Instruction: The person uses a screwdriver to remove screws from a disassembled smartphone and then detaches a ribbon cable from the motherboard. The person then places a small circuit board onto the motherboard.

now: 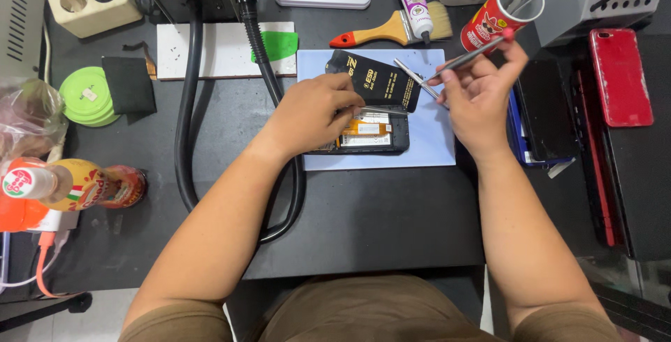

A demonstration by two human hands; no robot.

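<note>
Pale blue rubbery mat at frame centre carries the opened phone, its orange innards bared. The left hand pins it, fingers curled together on tweezers. The right hand, upper right, pinches a slim metal tool; careful prying seems underway.

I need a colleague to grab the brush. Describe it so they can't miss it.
Start at the pale blue mat mid-desk. Just behind its far edge lies the paintbrush, beside a white glue tube. It alone has a wooden handle with a red tip and pale bristles.
</note>
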